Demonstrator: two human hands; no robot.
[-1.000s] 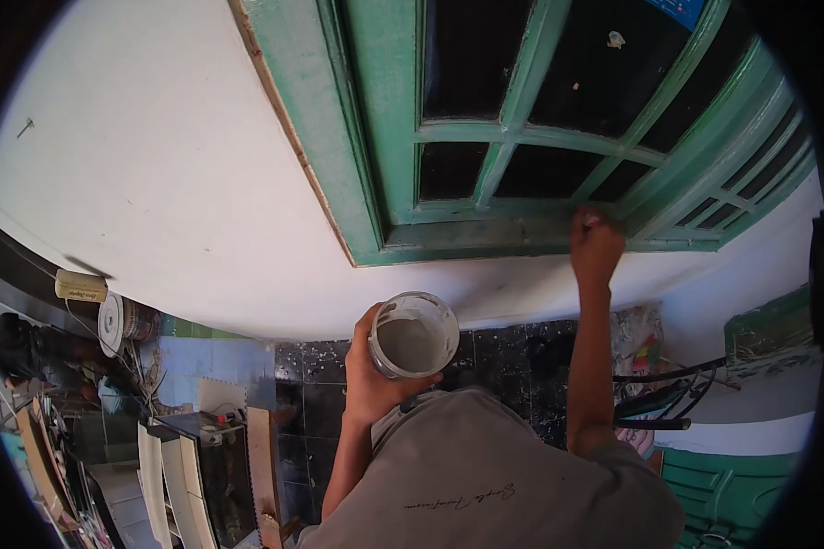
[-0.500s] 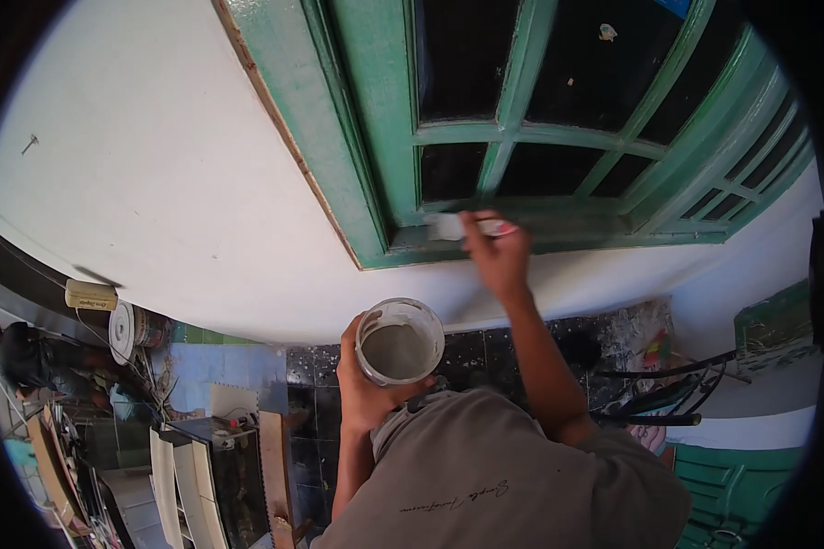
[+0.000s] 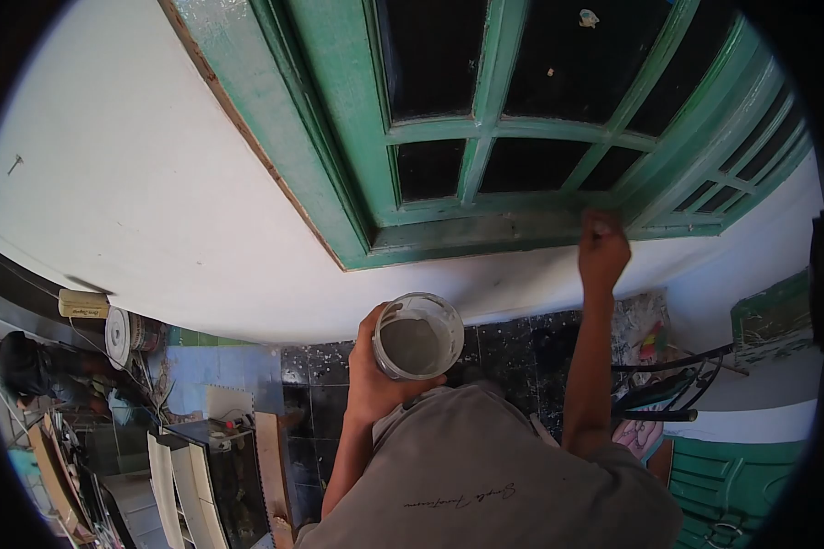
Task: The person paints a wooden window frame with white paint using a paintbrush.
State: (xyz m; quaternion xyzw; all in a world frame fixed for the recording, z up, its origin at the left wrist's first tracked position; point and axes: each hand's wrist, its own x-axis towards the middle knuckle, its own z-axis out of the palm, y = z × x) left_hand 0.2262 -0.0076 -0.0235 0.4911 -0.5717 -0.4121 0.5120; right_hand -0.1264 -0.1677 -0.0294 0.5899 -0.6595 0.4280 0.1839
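Observation:
Against my body, my left hand [image 3: 372,377] is wrapped round a clear round tub [image 3: 418,336] with grey, paint-like stuff inside. My right hand [image 3: 604,249] is closed at the lower right part of the green window frame [image 3: 449,231], beside the sill. Its fingers are blurred, and the brush seen earlier is barely discernible in them. The sill looks dull and greyish green, with dark glass panes above it.
White wall [image 3: 137,183] with a nail surrounds the window. At the lower left are a bending person [image 3: 50,366], a white bucket [image 3: 119,337] and leaning boards [image 3: 270,457]. Black metal bars [image 3: 659,415] and a green chair [image 3: 732,485] stand at the right.
My right hand has moved right along the sill, from its left part to near its right end. The tub and my left hand appear slightly further right as the view shifts.

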